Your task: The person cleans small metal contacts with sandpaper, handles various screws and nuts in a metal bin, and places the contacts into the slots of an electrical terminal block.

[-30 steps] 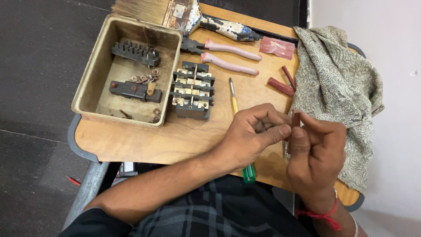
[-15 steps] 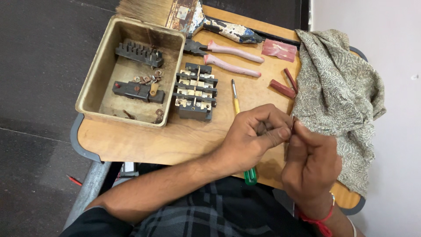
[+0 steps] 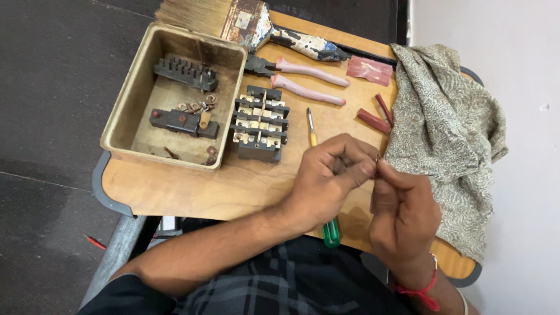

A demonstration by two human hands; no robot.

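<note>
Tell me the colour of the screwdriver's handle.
Green at the screwdriver handle end, yellow nearer the shaft; head view.

- Left hand (image 3: 329, 181): fingers curled, thumb and forefinger pinched together, forearm extending near-left.
- Right hand (image 3: 402, 213): fingertips pinched, meeting the left hand's fingertips; wrist bent upward.

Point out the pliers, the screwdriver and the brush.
pliers (image 3: 309, 81), head view, on the pink handles.
screwdriver (image 3: 331, 232), head view, on its green handle.
brush (image 3: 248, 20), head view, on the metal band.

Left hand (image 3: 329, 181) and right hand (image 3: 402, 213) pinch a tiny metal piece (image 3: 377, 158) together above a wooden board (image 3: 192, 189) — screwdriver with yellow shaft and green handle (image 3: 319, 175) beneath, patterned grey cloth (image 3: 446, 134) beside.
</note>
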